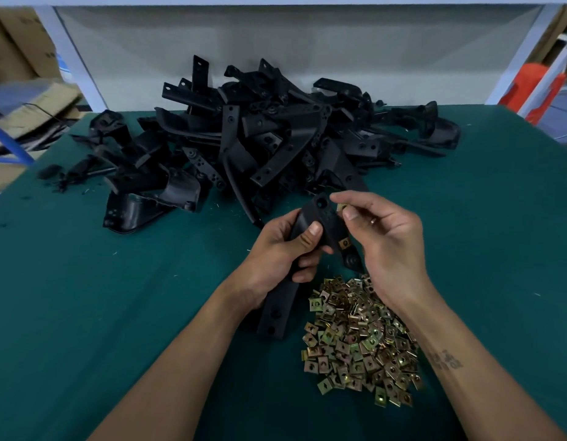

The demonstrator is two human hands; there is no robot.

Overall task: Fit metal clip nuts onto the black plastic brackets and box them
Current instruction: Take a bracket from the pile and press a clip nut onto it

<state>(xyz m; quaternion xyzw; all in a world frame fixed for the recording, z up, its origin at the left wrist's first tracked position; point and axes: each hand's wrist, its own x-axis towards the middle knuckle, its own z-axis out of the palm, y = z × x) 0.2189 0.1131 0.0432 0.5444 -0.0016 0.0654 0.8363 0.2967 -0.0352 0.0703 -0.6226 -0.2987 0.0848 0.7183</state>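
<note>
Clip-nut fitting at a bench covered in green matting point(84, 281). The left hand point(282, 253) grasps a black plastic bracket point(311, 218) around its middle, thumb pressed across the face and fingers curled behind, so that the part is steadied above the bench with its upper, holed end tilted toward the other hand; the lower end of the bracket, with two more holes, hangs below the wrist just above the matting. The right hand point(381, 237) pinches a single metal clip nut point(341, 207) between thumb and forefinger at the bracket's upper edge, beside the large hole; whether the nut is already partly seated cannot be told. A second clip nut point(344, 243) sits on the same edge lower down, apparently fitted, which suggests the bracket is partway through its set of nuts. The loose supply of clip nuts point(358, 338) lies heaped directly under the right forearm, near enough that the pinching hand can presumably drop to it without the bracket hand moving. The unworked brackets point(260, 138) are piled at the far side of the bench, beyond both hands and well apart from the nuts, probably to keep stock and hardware from mixing. Cardboard cartons point(18, 58) stand off the bench at the far left; which, if any, receives finished parts cannot be told.
</note>
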